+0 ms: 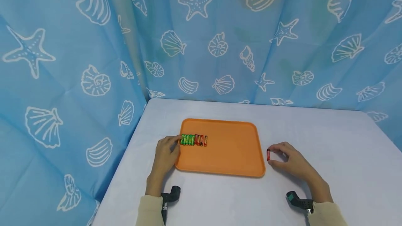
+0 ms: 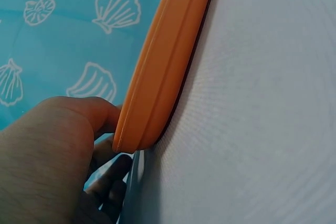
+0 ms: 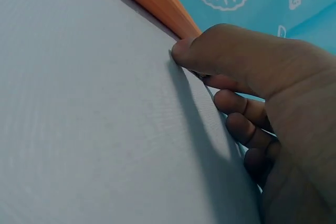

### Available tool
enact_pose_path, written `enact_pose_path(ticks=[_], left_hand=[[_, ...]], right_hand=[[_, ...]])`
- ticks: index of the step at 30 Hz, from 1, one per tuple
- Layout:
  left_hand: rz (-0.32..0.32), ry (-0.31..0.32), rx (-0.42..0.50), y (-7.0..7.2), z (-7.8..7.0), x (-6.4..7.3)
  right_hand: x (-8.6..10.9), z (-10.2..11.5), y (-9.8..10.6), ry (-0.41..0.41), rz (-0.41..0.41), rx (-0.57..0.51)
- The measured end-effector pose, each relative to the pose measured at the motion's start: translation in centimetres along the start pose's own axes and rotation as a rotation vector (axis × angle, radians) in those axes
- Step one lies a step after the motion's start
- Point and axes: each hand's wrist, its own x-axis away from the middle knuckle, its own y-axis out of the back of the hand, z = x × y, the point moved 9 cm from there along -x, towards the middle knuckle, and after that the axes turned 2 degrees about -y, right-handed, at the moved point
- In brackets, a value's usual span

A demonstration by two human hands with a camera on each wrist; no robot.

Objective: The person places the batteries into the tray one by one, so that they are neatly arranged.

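Between thumb and fingertips my right hand (image 1: 291,159) pinches a red battery (image 1: 268,155), upright in the head view, just right of the orange tray (image 1: 232,152). In the right wrist view the fingers mostly hide that battery. A row of green batteries (image 1: 187,140) lies side by side at the tray's left, with several red batteries (image 1: 201,140) continuing it to the right. My left hand (image 1: 165,152) rests at the tray's left edge, its index fingertip against the leftmost green battery. Its thumb (image 2: 94,111) is at the tray's rim in the left wrist view.
The tray lies on a white-covered table (image 1: 226,201). Behind and to the left hangs a blue curtain (image 1: 201,62) with white shell and starfish prints. A black wrist camera mount (image 1: 171,195) sits below the left hand, another camera mount (image 1: 298,201) below the right.
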Motion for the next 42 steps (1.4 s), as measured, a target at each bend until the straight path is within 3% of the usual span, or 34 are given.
enact_pose_path(ticks=[5, 10, 23, 30, 42], left_hand=[[-0.007, -0.019, 0.0, 0.3, 0.0, -0.1], [-0.004, 0.002, -0.002, 0.2, 0.4, -0.3], [0.008, 0.047, -0.031, 0.3, 0.5, -0.3], [0.0, 0.051, -0.032, 0.8, 0.6, -0.6], [0.027, 0.035, -0.038, -0.1, 0.5, 0.1]], right_hand=[[-0.6, 1.2, 0.7, -0.014, -0.062, 0.023], [-1.4, 3.7, 0.8, 0.027, -0.107, 0.009], [-4.5, 9.8, -4.1, 0.213, -0.049, 0.006], [-6.0, 11.6, -6.3, 0.284, -0.031, 0.029], [-7.0, 12.5, -8.6, 0.216, -0.012, 0.051]])
